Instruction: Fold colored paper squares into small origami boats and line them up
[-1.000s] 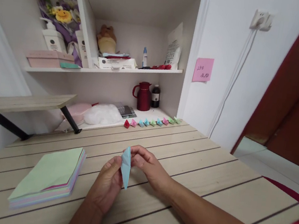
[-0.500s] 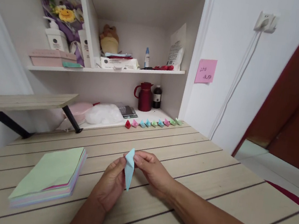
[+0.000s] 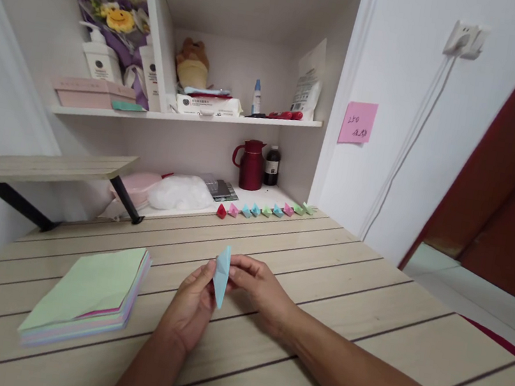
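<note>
A folded light blue paper piece (image 3: 221, 274) stands upright above the wooden table (image 3: 332, 275), pointed at top and bottom. My left hand (image 3: 190, 307) pinches it from the left side and my right hand (image 3: 257, 288) pinches it from the right, fingers pressed on the fold. A stack of coloured paper squares (image 3: 87, 295), pale green on top, lies on the table to the left of my hands.
A row of several small folded paper boats (image 3: 264, 209) lines the table's far edge. Behind it are shelves with a red jug (image 3: 251, 165), a dark bottle (image 3: 270, 165), boxes and bottles. A raised wooden board (image 3: 39, 167) sits at left. A pink note (image 3: 357, 123) hangs on the wall.
The blue paper piece and both hands have risen slightly and shifted a little; the paper looks narrower now. The view has tilted slightly.
</note>
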Available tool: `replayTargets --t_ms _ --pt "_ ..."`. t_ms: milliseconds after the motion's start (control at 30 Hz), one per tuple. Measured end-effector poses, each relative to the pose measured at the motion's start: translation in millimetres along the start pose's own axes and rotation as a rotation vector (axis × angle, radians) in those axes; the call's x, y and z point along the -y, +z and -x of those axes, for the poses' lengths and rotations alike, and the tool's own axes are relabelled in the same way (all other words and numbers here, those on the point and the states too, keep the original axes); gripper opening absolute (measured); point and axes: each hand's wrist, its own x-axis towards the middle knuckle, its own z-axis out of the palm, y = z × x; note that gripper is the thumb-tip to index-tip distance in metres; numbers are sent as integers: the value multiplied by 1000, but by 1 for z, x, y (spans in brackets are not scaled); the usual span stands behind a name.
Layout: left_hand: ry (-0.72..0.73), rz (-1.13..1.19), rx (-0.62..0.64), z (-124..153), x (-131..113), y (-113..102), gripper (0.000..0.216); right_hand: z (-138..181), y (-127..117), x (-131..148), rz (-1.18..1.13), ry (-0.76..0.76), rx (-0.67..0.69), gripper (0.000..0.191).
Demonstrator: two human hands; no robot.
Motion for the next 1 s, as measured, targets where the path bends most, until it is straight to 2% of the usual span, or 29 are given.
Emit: replayTargets --t_ms 167,333,633,1000 --pt "-47 -14 7 3 -4 1 26 1 -2 -1 -21 8 106 34" --pt "-48 -21 30 2 -3 -2 29 0 -2 -6 -25 7 97 33" --pt "-103 7 54 1 -4 0 32 1 -4 -10 -55 -42 178 45" --pt "-147 -45 51 4 -7 3 28 1 -3 -10 -38 -25 163 46"
